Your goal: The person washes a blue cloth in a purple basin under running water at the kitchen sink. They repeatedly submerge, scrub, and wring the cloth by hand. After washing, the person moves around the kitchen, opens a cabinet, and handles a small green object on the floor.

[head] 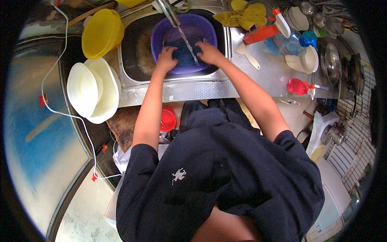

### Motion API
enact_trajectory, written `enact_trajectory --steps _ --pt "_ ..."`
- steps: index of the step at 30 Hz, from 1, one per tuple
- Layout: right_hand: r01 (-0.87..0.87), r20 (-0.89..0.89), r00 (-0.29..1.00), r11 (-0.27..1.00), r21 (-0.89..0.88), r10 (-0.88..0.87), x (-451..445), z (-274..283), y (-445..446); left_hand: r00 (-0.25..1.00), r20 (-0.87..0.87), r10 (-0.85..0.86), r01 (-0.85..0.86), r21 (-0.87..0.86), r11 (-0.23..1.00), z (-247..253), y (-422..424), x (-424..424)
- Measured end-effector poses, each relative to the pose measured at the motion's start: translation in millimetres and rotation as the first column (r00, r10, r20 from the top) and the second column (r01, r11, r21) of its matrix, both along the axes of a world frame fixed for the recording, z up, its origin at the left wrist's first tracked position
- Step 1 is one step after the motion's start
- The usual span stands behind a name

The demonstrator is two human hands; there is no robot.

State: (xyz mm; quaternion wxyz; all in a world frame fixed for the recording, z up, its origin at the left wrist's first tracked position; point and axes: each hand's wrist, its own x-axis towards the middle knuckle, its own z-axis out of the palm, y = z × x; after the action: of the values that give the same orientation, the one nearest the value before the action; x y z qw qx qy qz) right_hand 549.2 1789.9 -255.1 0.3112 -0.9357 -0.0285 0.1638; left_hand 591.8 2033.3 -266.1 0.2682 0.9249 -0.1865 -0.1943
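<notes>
A purple plastic basin [185,72] sits in the stainless steel sink [173,80]. Water runs into it from the metal faucet [168,12]. Dark, wet material that looks like cloth [185,54] lies in the basin, between my hands. On its left side my left hand [167,59] reaches over the rim, fingers bent and touching the dark material. My right hand [210,53] does the same from the right, thumb and fingers slightly apart near the stream. Some fingertips are hidden, so how firmly either hand grips is unclear.
Yellow bowls [101,33] and white basins [83,90] stand left of the sink. On the right counter are yellow gloves [251,16], an orange spray bottle [261,34], a scraper [248,57], a large clear bottle [284,42] and a red spray bottle [297,86].
</notes>
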Motion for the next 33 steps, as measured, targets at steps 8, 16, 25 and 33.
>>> enact_trajectory --steps 8,16,25,33 --pt "-0.245 -0.173 0.965 0.913 -0.327 0.197 -19.8 -49.2 23.1 0.989 0.1 -0.105 0.068 0.319 0.945 -45.4 -28.0 -28.3" --pt "-0.358 -0.318 0.866 0.922 0.147 0.387 8.3 10.8 -28.1 0.925 -0.356 -0.128 0.145 0.02 0.989 5.8 -2.3 10.0" --pt "-0.119 -0.171 0.981 0.977 -0.175 0.088 13.3 -35.0 10.9 0.987 -0.154 -0.034 0.068 0.224 0.972 -45.8 -23.9 13.2" --pt "-0.06 -0.004 0.998 0.94 -0.335 0.063 0.8 -70.2 22.5 0.975 0.151 -0.16 0.084 0.415 0.906 -49.2 -47.4 -2.6"
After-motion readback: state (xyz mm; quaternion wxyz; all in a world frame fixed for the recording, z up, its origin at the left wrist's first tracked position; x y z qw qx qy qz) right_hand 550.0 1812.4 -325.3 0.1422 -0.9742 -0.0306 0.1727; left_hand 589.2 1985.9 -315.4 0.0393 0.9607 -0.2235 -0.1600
